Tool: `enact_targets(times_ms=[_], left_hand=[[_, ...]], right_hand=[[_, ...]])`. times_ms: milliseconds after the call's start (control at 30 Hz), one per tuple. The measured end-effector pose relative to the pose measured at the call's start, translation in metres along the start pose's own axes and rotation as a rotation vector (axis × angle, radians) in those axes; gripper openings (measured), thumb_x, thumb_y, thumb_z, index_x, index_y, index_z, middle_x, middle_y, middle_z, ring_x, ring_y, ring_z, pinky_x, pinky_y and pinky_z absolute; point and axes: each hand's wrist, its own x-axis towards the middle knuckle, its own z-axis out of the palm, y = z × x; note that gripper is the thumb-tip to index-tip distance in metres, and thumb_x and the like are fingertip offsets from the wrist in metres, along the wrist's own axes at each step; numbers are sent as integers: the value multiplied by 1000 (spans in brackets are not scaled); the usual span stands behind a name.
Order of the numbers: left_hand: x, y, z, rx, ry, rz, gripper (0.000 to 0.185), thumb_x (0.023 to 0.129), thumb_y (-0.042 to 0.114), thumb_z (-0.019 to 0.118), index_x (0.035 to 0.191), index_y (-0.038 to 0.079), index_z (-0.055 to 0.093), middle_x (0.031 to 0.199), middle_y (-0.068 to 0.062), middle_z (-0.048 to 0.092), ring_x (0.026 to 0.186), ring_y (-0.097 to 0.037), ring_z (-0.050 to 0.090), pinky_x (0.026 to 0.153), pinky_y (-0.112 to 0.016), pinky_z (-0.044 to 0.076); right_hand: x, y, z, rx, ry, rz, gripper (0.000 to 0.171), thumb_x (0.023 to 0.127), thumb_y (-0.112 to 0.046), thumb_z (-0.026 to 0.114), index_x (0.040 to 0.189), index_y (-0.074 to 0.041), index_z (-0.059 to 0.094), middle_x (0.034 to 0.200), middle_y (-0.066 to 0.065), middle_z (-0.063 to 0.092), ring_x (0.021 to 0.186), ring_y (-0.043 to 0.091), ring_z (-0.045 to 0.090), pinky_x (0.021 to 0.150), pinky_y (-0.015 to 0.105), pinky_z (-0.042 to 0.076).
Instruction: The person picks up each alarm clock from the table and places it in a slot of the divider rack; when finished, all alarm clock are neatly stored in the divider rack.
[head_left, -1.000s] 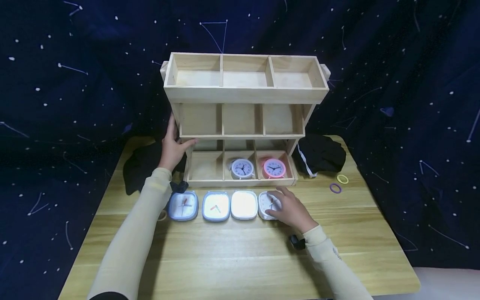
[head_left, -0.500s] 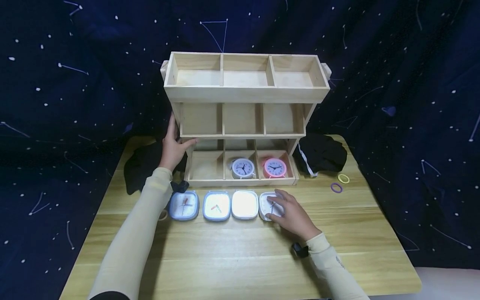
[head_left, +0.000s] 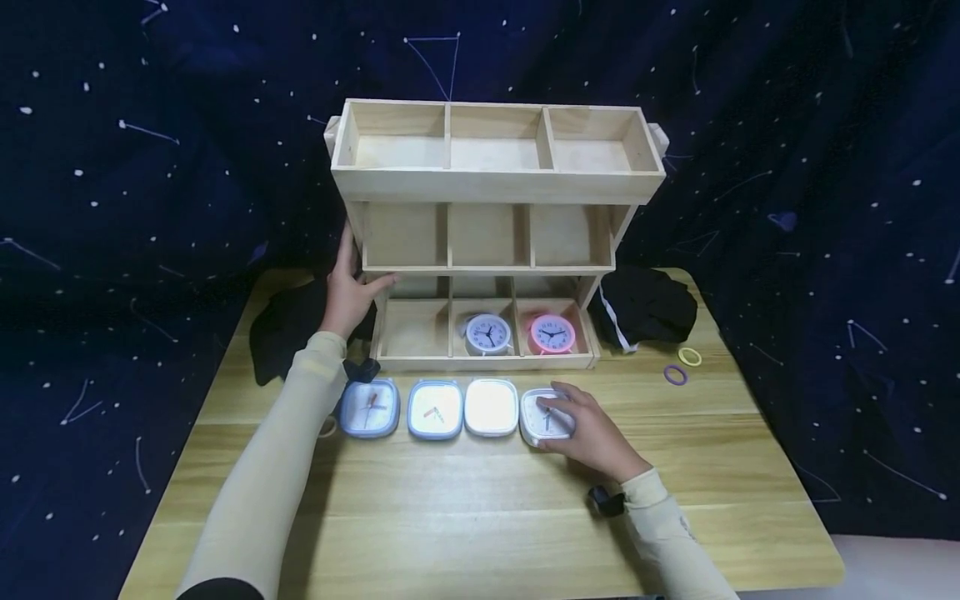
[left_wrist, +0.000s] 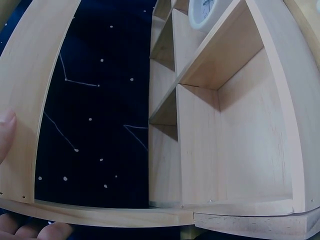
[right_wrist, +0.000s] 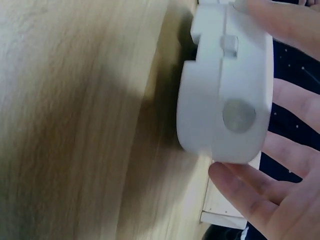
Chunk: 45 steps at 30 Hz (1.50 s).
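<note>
Two hands are at work, well apart. Leftmost, the left hand [head_left: 348, 298] grips the side of the wooden shelf [head_left: 497, 187], thumb toward the middle tier's front edge, fingers along the panel's outside. Nearer than those fingers and slightly right lies the first blue clock [head_left: 369, 410], face up, then the second blue clock [head_left: 435, 410]. Farther right, the round white clock [head_left: 487, 335] in the lower middle compartment sits beyond and left of the right fingers; the square white clock [head_left: 491, 407] lies left of them. Just beside it, the end clock [head_left: 534, 423] is pinched by the right hand [head_left: 592, 433], thumb at the near edge, fingertips at the far edge. It lies left of that palm; its face is nearly square, with no clear long axis. Whether it touches the table [head_left: 450, 525] I cannot tell. The pink clock [head_left: 552, 333] sits beyond these fingers, in the lower right compartment.
</note>
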Motion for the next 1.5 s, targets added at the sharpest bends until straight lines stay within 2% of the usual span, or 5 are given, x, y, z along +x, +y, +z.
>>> enact_targets(times_ms=[167,400,900,1233,1500], left_hand=[[2,-1,1,2,1,6,114,92,12,84,172,42,8,182,9,10,168,-24,15,131,-59,29],[7,-1,4,-2,-12,-18,115,93,3,81,173,33,4,182,2,9,169,-27,13,133,-59,26],[2,-3,2,1,-8,-3,114,93,14,84,171,43,7,181,9,12,168,-24,17,132,-57,29],[5,-6,0,-2,-10,-31,118,92,8,84,172,41,4,182,7,10,169,-23,15,133,-56,28],[3,-6,0,5,-3,-21,116,92,9,84,172,42,6,181,8,13,168,-23,17,132,-55,29]], right_hand=[[-2,5,-1,32,-6,7,64,77,-19,98,136,-14,73,162,23,50,145,50,48,114,67,48],[-3,14,2,124,1,17,66,75,-15,99,136,-15,73,158,22,52,144,49,52,118,67,45],[-5,21,-10,145,170,27,59,68,-19,101,120,-8,76,140,22,64,129,45,63,108,63,54],[12,2,-52,243,232,19,53,73,-19,99,119,-10,75,147,19,63,132,34,59,93,30,52],[59,-45,-55,297,245,-78,49,72,-21,100,113,-10,75,152,16,60,141,36,56,103,52,54]])
